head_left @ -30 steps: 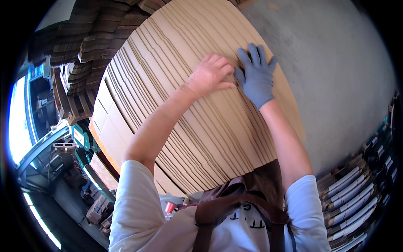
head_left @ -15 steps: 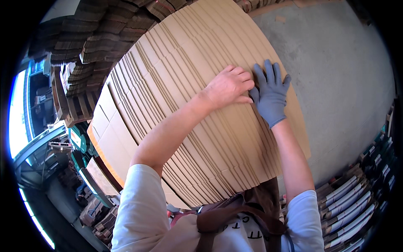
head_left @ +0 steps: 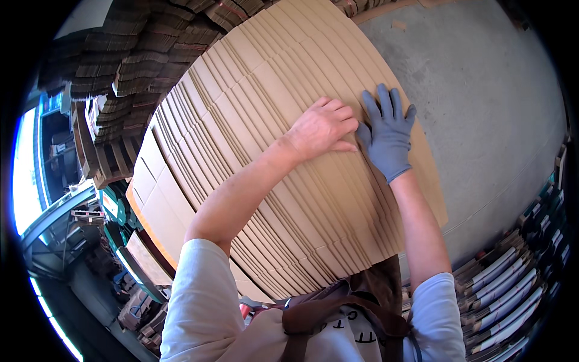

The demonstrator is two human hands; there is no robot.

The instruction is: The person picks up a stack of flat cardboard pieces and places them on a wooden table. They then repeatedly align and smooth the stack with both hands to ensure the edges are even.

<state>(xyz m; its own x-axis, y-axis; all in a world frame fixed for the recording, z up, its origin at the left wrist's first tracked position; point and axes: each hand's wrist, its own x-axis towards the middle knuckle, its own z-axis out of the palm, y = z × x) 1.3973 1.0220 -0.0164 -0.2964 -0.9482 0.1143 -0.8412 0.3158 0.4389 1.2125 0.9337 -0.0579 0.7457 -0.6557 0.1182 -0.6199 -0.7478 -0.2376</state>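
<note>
A broad spread of overlapping flat brown cardboard sheets lies in front of me, their long edges fanned out in steps from left to right. My bare left hand rests on its right part, fingers bent together and thumb pointing right. Its fingertips press down by the sheet edges, and whatever they grip is hidden. Just to its right, my right hand wears a grey glove. That hand lies flat on the rightmost sheet, fingers spread, its thumb near the left fingers.
Tall stacks of folded cardboard stand at the far left, near a wooden pallet. Grey concrete floor extends on the right. Bundles of cardboard sit at the lower right. A board lies left of the sheets.
My left hand has shifted slightly left and down, widening the gap to the gloved fingers. The right hand has stayed nearly in place, still flat on the cardboard.
</note>
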